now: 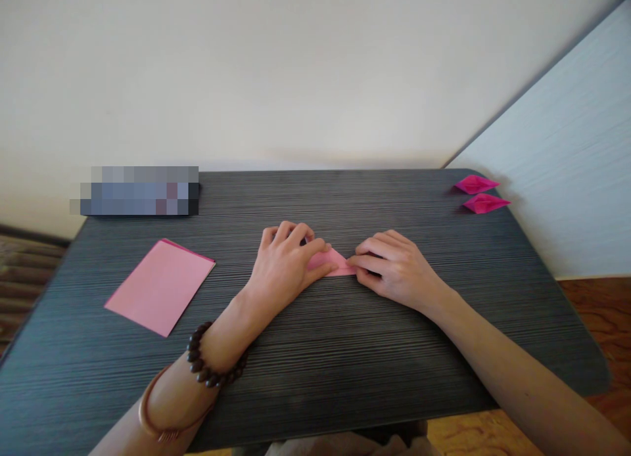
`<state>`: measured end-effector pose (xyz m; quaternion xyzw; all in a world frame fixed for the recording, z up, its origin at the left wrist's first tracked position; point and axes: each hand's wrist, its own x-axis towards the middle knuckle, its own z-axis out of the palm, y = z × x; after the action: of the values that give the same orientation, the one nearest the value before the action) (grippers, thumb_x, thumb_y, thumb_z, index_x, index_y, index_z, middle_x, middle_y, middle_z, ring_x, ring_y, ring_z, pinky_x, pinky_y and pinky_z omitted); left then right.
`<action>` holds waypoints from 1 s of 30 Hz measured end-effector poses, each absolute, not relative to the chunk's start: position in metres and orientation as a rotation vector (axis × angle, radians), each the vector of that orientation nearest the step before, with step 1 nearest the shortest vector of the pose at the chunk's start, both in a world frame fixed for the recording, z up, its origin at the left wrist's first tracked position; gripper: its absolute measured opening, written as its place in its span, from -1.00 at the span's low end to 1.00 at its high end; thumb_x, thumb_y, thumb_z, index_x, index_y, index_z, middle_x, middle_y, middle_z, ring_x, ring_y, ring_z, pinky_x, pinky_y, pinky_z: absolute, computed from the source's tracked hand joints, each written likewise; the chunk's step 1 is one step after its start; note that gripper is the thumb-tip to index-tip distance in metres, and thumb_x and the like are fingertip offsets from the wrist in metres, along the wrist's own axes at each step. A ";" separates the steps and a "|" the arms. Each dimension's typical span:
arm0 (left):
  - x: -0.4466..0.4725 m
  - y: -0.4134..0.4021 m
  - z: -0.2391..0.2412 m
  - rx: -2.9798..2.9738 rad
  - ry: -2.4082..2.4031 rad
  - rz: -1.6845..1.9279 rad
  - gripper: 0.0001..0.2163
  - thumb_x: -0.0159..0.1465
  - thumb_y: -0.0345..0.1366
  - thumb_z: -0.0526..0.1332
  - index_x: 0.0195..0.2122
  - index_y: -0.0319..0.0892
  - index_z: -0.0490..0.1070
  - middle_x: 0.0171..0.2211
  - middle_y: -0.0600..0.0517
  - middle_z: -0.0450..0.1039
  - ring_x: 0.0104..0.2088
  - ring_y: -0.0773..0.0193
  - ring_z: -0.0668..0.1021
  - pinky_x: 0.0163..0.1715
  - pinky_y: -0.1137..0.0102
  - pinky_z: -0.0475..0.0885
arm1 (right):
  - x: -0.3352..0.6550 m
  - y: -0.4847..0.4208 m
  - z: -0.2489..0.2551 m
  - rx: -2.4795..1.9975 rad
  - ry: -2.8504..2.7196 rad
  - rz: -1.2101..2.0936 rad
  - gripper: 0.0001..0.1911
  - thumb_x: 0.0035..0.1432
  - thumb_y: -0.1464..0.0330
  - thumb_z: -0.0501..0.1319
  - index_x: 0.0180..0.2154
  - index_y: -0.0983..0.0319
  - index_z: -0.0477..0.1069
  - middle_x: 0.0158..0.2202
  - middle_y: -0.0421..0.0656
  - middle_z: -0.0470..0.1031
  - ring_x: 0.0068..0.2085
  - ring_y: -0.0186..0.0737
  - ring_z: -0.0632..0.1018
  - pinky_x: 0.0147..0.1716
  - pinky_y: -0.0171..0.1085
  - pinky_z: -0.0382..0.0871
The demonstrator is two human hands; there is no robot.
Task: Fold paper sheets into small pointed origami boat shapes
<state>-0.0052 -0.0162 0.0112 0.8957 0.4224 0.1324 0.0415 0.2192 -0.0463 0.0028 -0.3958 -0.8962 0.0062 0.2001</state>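
Wrist: bead bracelet (213, 367) and copper bangle (148, 413) on the left arm.
Hands: left hand (284, 267) pins the folded pink paper (331, 261) at mid-desk; right hand (397, 271) pinches its tip.
Desk (345, 367): dark striped grain; pink sheets (160, 286) left, two magenta folds (484, 204) far right.
Room: cream wall (296, 81), pale panel (566, 167) right, wood floor (601, 305).

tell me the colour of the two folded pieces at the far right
The folded pieces are magenta; the head view shows them best.
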 end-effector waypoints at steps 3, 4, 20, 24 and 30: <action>-0.005 -0.016 0.010 2.742 1.285 0.436 -0.76 0.22 -0.05 0.19 -0.18 -0.02 0.50 -0.18 -0.04 0.42 -0.13 0.06 0.37 -0.18 0.17 0.23 | 0.220 -0.047 0.004 -1.099 -2.495 0.036 -0.83 0.17 0.42 0.13 -0.31 0.19 0.51 -0.33 -0.19 0.49 -0.32 -0.28 0.43 -0.30 -0.21 0.22; -0.005 -0.016 0.010 2.741 1.286 0.445 -0.76 0.22 -0.06 0.20 -0.18 -0.02 0.50 -0.18 -0.04 0.43 -0.13 0.06 0.37 -0.18 0.17 0.22 | 0.220 -0.047 0.005 -1.096 -2.492 0.040 -0.83 0.17 0.43 0.13 -0.32 0.19 0.51 -0.33 -0.19 0.49 -0.33 -0.28 0.43 -0.30 -0.22 0.22; -0.004 -0.017 0.009 2.748 1.300 0.463 -0.74 0.25 -0.05 0.16 -0.23 -0.10 0.46 -0.21 -0.06 0.42 -0.16 0.08 0.37 -0.18 0.19 0.22 | 0.225 -0.047 0.006 -1.119 -2.358 0.190 -0.84 0.10 0.48 0.14 -0.38 0.19 0.48 -0.38 -0.20 0.47 -0.38 -0.32 0.44 -0.30 -0.24 0.26; -0.001 -0.015 0.009 2.666 1.361 0.483 -0.73 0.28 -0.07 0.10 -0.33 -0.17 0.41 -0.33 -0.04 0.43 -0.26 0.15 0.38 -0.26 0.25 0.23 | 0.216 -0.045 0.004 -1.212 -2.352 0.271 -0.79 0.18 0.31 0.16 -0.17 0.23 0.47 -0.23 -0.10 0.46 -0.24 -0.21 0.44 -0.22 -0.19 0.31; -0.018 0.000 0.007 2.525 1.115 0.530 -0.79 0.32 -0.33 0.06 -0.14 -0.05 0.46 -0.23 0.03 0.45 -0.21 0.25 0.40 -0.18 0.30 0.25 | 0.220 -0.038 0.000 -1.287 -2.401 0.210 -0.77 0.24 0.28 0.13 -0.11 0.06 0.49 -0.11 -0.09 0.40 -0.15 -0.15 0.40 -0.19 -0.13 0.27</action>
<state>-0.0179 0.0000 0.0075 0.8861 0.3913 0.1859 0.1648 0.2197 -0.0383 -0.0002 -0.4612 -0.8604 0.0754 0.2032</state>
